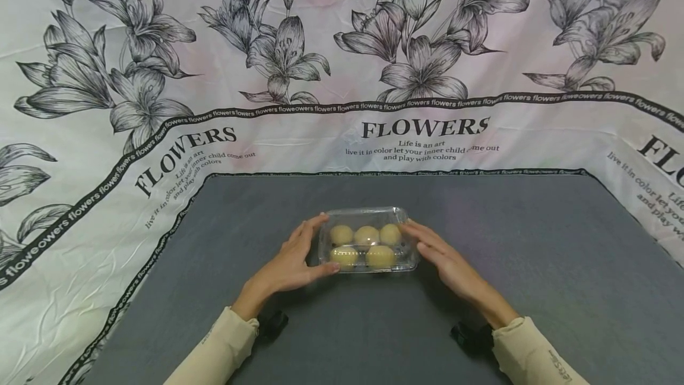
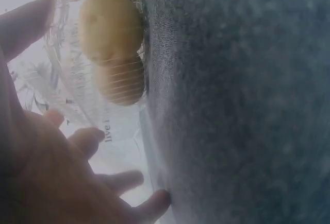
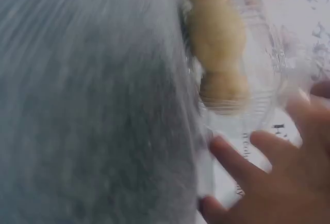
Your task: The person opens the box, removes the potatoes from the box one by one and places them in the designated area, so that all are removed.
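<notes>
A clear plastic box (image 1: 407, 259) with ribbed walls sits on the grey table in front of me. Several round, pale yellow pieces (image 1: 366, 236), potato-like in the wrist views, lie inside it in two rows. My left hand (image 1: 291, 266) is at the box's left side, its fingers extended along that wall and the thumb at the front left corner. On the opposite side my right hand (image 1: 454, 269) has straight fingers, with the fingertips right at the box's right wall. In the left wrist view, the fingers (image 2: 121, 183) are spread beside the ribbed wall.
Grey cloth (image 1: 342, 337) covers the table. A white curtain (image 1: 299, 141) with black flower drawings and lettering rises along its back and sides. Dark wrist straps (image 1: 472, 337) show at the ends of both light sleeves (image 1: 534, 352).
</notes>
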`<state>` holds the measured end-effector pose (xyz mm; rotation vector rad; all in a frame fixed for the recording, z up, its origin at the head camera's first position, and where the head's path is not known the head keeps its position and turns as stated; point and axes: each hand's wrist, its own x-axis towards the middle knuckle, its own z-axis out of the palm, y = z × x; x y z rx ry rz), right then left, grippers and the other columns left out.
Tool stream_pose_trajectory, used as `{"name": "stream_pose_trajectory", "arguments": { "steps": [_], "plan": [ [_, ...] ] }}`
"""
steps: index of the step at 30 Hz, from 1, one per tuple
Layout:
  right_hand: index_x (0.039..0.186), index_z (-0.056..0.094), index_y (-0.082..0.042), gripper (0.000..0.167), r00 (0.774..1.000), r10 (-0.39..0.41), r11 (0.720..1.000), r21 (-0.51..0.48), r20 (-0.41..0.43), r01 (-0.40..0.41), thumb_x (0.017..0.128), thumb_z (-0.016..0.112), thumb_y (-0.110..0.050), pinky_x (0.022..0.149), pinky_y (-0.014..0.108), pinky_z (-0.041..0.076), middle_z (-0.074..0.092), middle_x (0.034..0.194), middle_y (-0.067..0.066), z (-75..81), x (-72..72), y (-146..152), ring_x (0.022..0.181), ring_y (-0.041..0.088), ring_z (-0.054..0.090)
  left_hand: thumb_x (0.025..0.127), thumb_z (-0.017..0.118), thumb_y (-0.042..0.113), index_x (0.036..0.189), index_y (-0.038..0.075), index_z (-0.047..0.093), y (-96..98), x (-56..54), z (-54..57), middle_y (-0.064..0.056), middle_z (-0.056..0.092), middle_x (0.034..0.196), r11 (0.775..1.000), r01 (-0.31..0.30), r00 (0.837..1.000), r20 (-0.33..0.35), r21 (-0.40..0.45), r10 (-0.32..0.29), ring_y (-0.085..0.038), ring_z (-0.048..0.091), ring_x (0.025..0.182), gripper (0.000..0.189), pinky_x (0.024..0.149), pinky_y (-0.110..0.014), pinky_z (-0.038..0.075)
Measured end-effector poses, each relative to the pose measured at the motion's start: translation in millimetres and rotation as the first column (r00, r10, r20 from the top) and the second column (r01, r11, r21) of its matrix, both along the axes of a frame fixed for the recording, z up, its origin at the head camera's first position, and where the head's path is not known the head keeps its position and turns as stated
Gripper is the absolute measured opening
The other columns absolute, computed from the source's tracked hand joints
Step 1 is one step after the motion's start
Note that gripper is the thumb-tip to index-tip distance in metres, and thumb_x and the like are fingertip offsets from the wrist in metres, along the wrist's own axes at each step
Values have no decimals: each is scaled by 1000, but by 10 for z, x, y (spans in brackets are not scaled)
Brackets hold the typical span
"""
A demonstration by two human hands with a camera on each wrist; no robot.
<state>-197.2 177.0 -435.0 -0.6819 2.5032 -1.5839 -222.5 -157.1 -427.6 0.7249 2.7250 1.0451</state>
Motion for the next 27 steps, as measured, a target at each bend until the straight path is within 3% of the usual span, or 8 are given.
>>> {"name": "stream_pose_trajectory", "arguments": {
  "steps": [3, 7, 10, 15, 27],
  "plan": [
    [164, 22, -25, 57, 999, 38, 997, 65, -2, -38, 111, 40, -25, 109, 83, 3, 5, 172, 15, 17, 6, -4, 156, 48, 6, 91, 73, 49, 162, 33, 11, -21, -15, 2, -3, 15, 172, 1000, -9, 1000, 9, -4, 9, -38, 15, 158, 96, 113, -77, 18],
    [164, 20, -28, 63, 998, 36, 997, 70, -44, -33, 108, 49, -24, 107, 77, 25, 9, 172, 13, 10, -6, -4, 149, 44, 28, 91, 72, 50, 162, 34, 11, -35, -33, -4, -4, 16, 172, 1000, -8, 1000, 5, -7, 8, -38, 15, 157, 96, 113, -77, 19],
    [163, 25, -27, 67, 995, 11, 995, 98, -100, -2, 105, 57, -24, 104, 75, 32, 16, 171, 13, -8, -8, 12, 143, 40, 35, 91, 72, 51, 162, 34, 11, -38, -36, -8, -3, 14, 172, 1000, 0, 1000, 1, -10, 0, -39, 14, 158, 95, 113, -77, 19],
    [162, 29, -27, 71, 985, 3, 989, 149, -175, 23, 101, 65, -26, 104, 79, 30, 21, 169, 13, -22, -17, 29, 152, 43, 24, 91, 71, 52, 163, 35, 12, -37, -26, -2, -1, 10, 173, 1000, 1, 1000, 2, -8, -1, -40, 10, 158, 95, 113, -78, 16],
    [161, 28, -30, 80, 978, -32, 985, 159, -204, 65, 95, 72, -27, 107, 81, 12, 18, 170, 13, 11, -23, 17, 153, 49, 18, 91, 72, 52, 164, 37, 6, -46, -40, -17, -2, 14, 172, 1000, 5, 1000, 29, -5, -5, -39, 5, 159, 100, 115, -77, 11]
  ]
}}
